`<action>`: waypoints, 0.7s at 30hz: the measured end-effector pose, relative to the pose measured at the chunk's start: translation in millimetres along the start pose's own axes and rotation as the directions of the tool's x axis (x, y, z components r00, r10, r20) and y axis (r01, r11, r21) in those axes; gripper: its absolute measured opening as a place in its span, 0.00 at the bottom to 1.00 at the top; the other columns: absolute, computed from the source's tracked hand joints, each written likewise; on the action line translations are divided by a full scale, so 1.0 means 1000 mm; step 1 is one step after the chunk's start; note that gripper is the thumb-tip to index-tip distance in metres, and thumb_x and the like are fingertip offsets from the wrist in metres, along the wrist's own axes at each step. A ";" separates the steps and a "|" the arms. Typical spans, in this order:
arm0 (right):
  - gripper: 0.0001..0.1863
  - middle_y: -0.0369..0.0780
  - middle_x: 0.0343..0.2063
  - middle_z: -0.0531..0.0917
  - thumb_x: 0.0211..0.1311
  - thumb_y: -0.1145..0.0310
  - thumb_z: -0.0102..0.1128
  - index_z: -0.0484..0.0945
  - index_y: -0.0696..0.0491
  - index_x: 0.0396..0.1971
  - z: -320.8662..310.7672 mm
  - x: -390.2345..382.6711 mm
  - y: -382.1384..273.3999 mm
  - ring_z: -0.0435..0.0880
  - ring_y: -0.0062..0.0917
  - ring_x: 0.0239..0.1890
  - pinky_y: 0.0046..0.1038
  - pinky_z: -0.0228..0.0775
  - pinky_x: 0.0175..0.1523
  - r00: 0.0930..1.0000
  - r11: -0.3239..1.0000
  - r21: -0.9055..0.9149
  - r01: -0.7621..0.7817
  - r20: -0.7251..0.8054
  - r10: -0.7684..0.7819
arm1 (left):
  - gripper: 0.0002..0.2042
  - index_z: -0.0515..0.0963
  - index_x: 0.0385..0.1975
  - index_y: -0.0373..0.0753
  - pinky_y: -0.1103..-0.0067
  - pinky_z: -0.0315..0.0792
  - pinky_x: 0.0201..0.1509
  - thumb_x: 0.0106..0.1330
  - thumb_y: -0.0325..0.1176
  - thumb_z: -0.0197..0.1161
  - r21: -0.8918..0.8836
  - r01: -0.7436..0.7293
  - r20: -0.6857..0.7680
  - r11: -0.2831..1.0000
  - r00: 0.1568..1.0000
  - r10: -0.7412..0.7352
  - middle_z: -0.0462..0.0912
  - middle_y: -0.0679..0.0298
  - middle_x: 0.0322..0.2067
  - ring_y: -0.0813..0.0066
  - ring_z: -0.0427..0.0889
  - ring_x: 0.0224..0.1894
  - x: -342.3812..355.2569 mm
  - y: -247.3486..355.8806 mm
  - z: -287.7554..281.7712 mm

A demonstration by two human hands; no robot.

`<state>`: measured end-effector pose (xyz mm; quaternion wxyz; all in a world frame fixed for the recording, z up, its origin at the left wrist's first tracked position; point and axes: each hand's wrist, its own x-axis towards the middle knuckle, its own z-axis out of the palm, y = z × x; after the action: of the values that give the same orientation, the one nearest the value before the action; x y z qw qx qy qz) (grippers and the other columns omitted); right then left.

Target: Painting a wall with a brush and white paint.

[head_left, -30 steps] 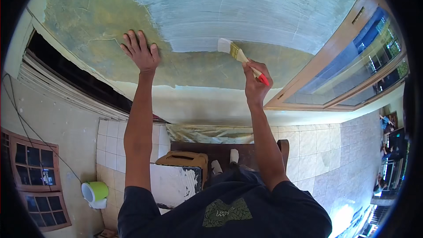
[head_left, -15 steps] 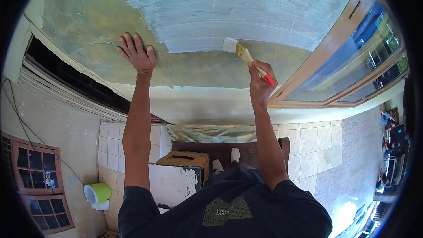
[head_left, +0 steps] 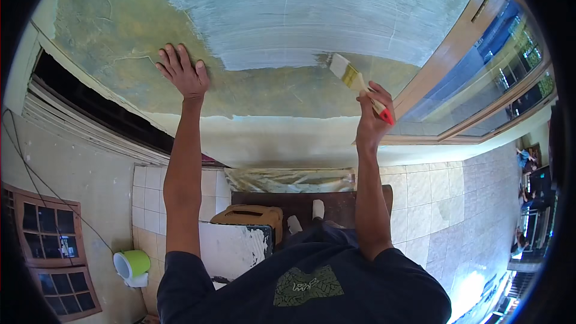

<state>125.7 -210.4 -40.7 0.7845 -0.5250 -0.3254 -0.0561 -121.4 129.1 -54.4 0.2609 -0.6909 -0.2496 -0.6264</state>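
My right hand [head_left: 374,115] grips a paintbrush [head_left: 360,84] by its pale, red-tipped handle. Whitish paint covers the bristles, which are at the wall near the lower border of the painted area. To the left, my left hand [head_left: 185,73] lies flat with fingers spread on the unpainted olive-brown wall [head_left: 270,95], just beside the paint's ragged edge. Pale blue-white paint [head_left: 312,12] with visible brush strokes fills the upper middle of the wall. Fresh dark streaks show just left of the bristles.
A wooden window frame [head_left: 420,99] borders the wall on the right. Below me are a dark wooden bench [head_left: 300,203], a tan case [head_left: 249,219] and a paint-smeared white board [head_left: 234,249]. A lime-green bucket [head_left: 137,262] stands at lower left.
My right hand has moved the paintbrush to the right along the lower paint border, leaving a short streak of paint behind. The left hand stays pressed on the wall.
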 end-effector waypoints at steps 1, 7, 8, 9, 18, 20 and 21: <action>0.09 0.44 0.44 0.81 0.59 0.83 0.64 0.76 0.56 0.36 -0.003 -0.001 -0.005 0.82 0.25 0.41 0.24 0.79 0.43 0.999 0.998 0.048 0.038 0.017 -0.039 | 0.29 0.57 0.70 0.40 0.52 0.32 0.74 0.75 0.51 0.35 0.002 0.001 -0.001 1.000 1.000 -0.001 0.51 0.52 0.72 0.50 0.45 0.75 0.000 0.000 0.000; 0.14 0.49 0.45 0.79 0.61 0.83 0.62 0.68 0.57 0.42 0.011 -0.018 -0.022 0.84 0.28 0.37 0.27 0.81 0.44 0.987 0.958 0.276 -0.072 0.156 0.029 | 0.29 0.57 0.70 0.40 0.52 0.32 0.74 0.75 0.50 0.35 -0.004 0.001 -0.008 1.000 1.000 -0.001 0.52 0.52 0.72 0.50 0.45 0.75 -0.001 0.001 0.001; 0.14 0.49 0.45 0.79 0.61 0.83 0.62 0.68 0.57 0.42 0.019 -0.020 -0.024 0.84 0.28 0.37 0.27 0.81 0.44 0.987 0.959 0.276 -0.071 0.156 0.029 | 0.29 0.57 0.70 0.40 0.52 0.33 0.74 0.75 0.50 0.35 0.001 0.004 -0.008 1.000 1.000 -0.004 0.52 0.52 0.72 0.50 0.45 0.75 -0.001 0.001 0.001; 0.14 0.48 0.43 0.79 0.61 0.83 0.62 0.69 0.58 0.42 0.028 -0.020 -0.025 0.84 0.29 0.36 0.28 0.81 0.44 0.986 0.945 0.302 -0.128 0.143 0.088 | 0.29 0.57 0.70 0.40 0.52 0.33 0.74 0.75 0.50 0.35 0.000 0.003 -0.008 1.000 1.000 -0.003 0.52 0.52 0.72 0.50 0.45 0.75 -0.002 0.002 0.001; 0.11 0.39 0.28 0.82 0.60 0.72 0.69 0.79 0.60 0.38 0.063 -0.009 -0.007 0.81 0.20 0.31 0.24 0.75 0.41 0.947 0.914 0.282 -0.292 -0.048 0.317 | 0.29 0.56 0.71 0.37 0.54 0.32 0.74 0.76 0.49 0.34 0.029 -0.021 0.013 0.999 1.000 0.021 0.52 0.50 0.72 0.49 0.45 0.75 0.001 0.005 0.001; 0.11 0.37 0.28 0.83 0.59 0.72 0.70 0.79 0.60 0.37 0.062 -0.007 -0.004 0.80 0.19 0.32 0.23 0.74 0.42 0.955 0.942 0.187 -0.277 -0.058 0.293 | 0.29 0.56 0.70 0.37 0.54 0.33 0.74 0.76 0.49 0.34 0.025 -0.021 0.000 0.999 1.000 0.021 0.52 0.50 0.72 0.49 0.46 0.75 0.001 0.006 0.003; 0.11 0.37 0.28 0.83 0.59 0.72 0.70 0.79 0.60 0.37 0.062 -0.005 -0.001 0.80 0.19 0.32 0.23 0.74 0.42 0.954 0.943 0.186 -0.277 -0.059 0.293 | 0.29 0.56 0.70 0.37 0.54 0.33 0.74 0.76 0.49 0.34 0.023 -0.021 0.001 1.000 1.000 0.021 0.52 0.50 0.72 0.49 0.46 0.75 0.001 0.006 0.003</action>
<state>93.2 -159.1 -28.4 0.8408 -0.4924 -0.2156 0.0644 -114.9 126.6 -54.1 0.2752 -0.6906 -0.2498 -0.6204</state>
